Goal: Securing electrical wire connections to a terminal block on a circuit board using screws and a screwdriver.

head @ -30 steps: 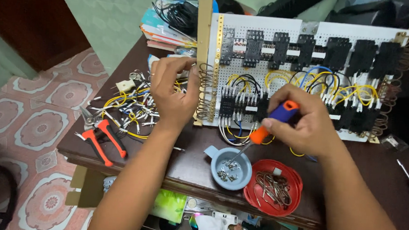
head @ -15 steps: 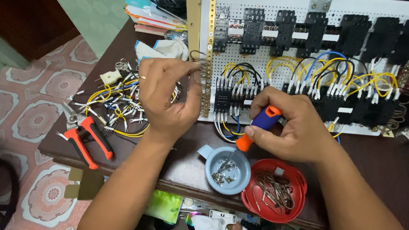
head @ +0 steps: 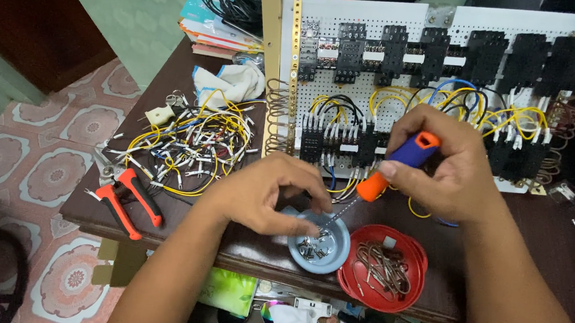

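My right hand (head: 442, 169) grips a screwdriver (head: 395, 169) with a blue and orange handle; its thin shaft points down-left into a small blue dish (head: 325, 248) of metal screws. My left hand (head: 268, 194) hovers over the dish's left rim, fingers curled down toward the screws; whether it holds one is hidden. Behind both hands stands a white perforated wiring board (head: 435, 77) with black relay sockets and yellow, black and blue wires.
A red lid (head: 387, 273) with thin metal links sits right of the blue dish. A pile of cut yellow and white wires (head: 187, 144) lies to the left, with orange-handled pliers (head: 126, 197) near the table edge. A cloth (head: 235, 84) and books lie behind.
My left hand has come from the wire pile down and right to the blue dish. The right hand has kept the screwdriver tip in the dish. The view has shifted.
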